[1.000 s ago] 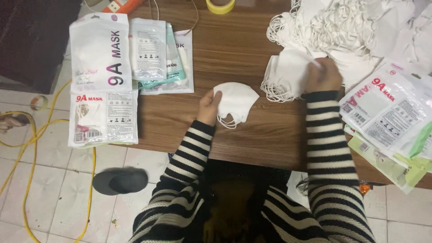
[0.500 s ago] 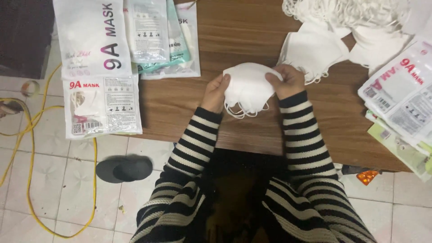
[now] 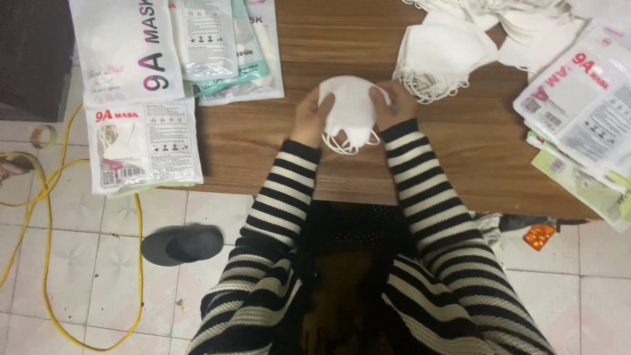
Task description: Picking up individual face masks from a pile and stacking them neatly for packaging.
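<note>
A small stack of folded white face masks [image 3: 350, 110] is held between both hands above the wooden table [image 3: 460, 164]. My left hand [image 3: 309, 118] grips its left edge and my right hand [image 3: 392, 104] grips its right edge. White ear loops hang below the stack. Both arms wear black-and-white striped sleeves. A pile of loose white masks [image 3: 440, 56] lies just right of my right hand.
Printed mask packets [image 3: 138, 98] are stacked at the table's left edge, more packets [image 3: 582, 112] at the right. More loose masks lie at the back right. On the tiled floor are a dark slipper [image 3: 183, 243], a yellow cable [image 3: 39, 197] and an orange blister pack [image 3: 539, 235].
My right hand came back from the pile of loose masks and joined the left hand on the stack. Both hands now hold it together, nearer the middle of the table.
</note>
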